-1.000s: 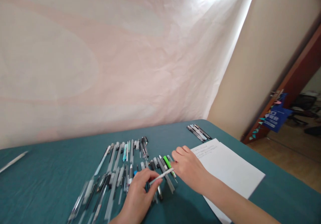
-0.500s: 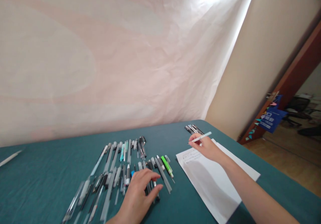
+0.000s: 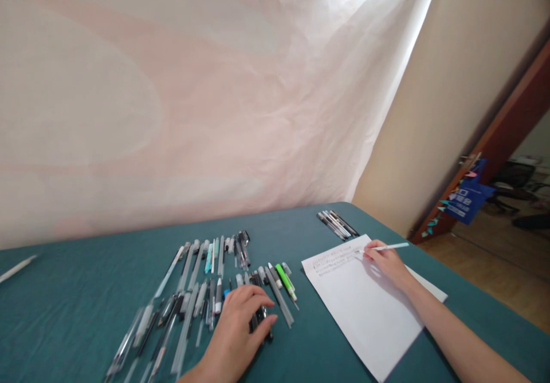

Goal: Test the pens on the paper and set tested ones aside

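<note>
A slim pale pen (image 3: 393,247) is pinched in my right hand (image 3: 384,264), its tail pointing to the right. The hand rests on the upper part of a white sheet of paper (image 3: 365,308), where several lines of handwriting (image 3: 333,261) show near the top. My left hand (image 3: 240,326) lies over the right-hand part of a spread of pens, its thumb and fingers curved and apart. Dark pens (image 3: 265,320) show between its thumb and forefinger, partly hidden by the hand. Just beyond it are a bright green pen (image 3: 286,281) and a grey pen (image 3: 279,297).
Many clear, grey and black pens (image 3: 189,314) cover the left middle of the green tabletop (image 3: 77,291). A small row of pens (image 3: 337,224) lies behind the paper, and a white pen (image 3: 17,268) is at far left. A pale cloth (image 3: 215,114) hangs behind the table.
My right hand has moved right with the pen, and more handwriting and the whole back row of pens now show. My left hand has stayed in place.
</note>
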Demonstrator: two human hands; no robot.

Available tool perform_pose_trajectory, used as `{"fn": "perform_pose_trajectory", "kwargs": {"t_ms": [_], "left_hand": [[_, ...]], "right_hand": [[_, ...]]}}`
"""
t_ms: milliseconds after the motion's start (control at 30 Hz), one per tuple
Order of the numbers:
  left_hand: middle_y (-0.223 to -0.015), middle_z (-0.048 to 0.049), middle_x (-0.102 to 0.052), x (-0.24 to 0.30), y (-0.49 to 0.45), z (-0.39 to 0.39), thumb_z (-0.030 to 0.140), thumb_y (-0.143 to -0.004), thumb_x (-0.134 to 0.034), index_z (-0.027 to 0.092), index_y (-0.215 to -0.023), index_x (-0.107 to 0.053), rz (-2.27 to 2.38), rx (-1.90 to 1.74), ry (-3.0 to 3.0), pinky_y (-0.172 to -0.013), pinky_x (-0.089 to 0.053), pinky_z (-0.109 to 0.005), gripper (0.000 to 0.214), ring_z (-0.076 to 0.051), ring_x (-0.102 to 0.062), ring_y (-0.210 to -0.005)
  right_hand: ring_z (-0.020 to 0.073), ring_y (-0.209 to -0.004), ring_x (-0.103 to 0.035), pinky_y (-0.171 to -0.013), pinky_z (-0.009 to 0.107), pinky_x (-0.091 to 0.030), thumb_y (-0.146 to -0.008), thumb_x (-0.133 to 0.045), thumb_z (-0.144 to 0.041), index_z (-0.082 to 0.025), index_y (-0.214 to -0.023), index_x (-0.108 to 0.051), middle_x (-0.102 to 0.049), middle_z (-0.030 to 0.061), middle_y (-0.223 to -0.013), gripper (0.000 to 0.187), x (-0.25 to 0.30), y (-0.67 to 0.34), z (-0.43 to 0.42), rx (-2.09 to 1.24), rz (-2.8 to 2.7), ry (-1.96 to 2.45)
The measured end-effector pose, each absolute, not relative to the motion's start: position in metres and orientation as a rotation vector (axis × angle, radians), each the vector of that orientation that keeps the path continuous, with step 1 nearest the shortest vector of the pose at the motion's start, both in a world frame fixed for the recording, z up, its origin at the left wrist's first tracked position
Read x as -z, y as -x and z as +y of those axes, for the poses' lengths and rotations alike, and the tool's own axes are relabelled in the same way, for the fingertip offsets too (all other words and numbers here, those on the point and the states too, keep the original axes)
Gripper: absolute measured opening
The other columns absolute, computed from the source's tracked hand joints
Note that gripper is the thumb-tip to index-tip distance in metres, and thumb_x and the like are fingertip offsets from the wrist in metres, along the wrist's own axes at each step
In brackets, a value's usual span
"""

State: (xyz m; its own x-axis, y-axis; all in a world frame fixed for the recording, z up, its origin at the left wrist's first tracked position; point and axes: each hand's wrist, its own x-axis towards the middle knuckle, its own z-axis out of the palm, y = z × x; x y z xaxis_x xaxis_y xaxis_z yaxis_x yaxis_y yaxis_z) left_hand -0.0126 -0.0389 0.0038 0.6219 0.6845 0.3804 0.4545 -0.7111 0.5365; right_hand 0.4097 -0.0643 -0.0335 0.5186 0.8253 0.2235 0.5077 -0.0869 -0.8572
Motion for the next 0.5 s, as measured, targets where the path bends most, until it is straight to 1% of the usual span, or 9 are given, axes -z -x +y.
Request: {"fn": "perform_pose_trajectory", "kwargs": {"t_ms": [233, 500], "left_hand": [[-0.097, -0.0052, -0.060, -0.003, 0.012, -0.040, 0.024, -0.080, -0.056, 0.024, -0.090, -0.062, 0.900, -0.815, -2.460, -0.084, -0.040, -0.038, 0.012, -0.023, -0.054, -0.095], [-0.097, -0.0050, -0.060, -0.002, 0.012, -0.040, 0.023, -0.079, -0.056, 0.024, -0.088, -0.063, 0.907, -0.789, -2.475, -0.084, -0.039, -0.038, 0.010, -0.023, -0.054, -0.094]], "right_hand": [[0.0122, -0.049, -0.046, -0.049, 0.025, -0.035, -0.070, -0.055, -0.038, -0.018, -0.059, -0.053, -0.054, -0.0013, -0.053, 0.023, 0.040, -0.417, -0.065, -0.338, -1.111, 1.790], [0.0117, -0.045, -0.044, -0.046, 0.024, -0.034, -0.072, -0.053, -0.040, -0.019, -0.058, -0.051, -0.050, -0.0025, -0.050, 0.025, 0.044, -0.424, -0.067, -0.272, -1.076, 1.817]]}}
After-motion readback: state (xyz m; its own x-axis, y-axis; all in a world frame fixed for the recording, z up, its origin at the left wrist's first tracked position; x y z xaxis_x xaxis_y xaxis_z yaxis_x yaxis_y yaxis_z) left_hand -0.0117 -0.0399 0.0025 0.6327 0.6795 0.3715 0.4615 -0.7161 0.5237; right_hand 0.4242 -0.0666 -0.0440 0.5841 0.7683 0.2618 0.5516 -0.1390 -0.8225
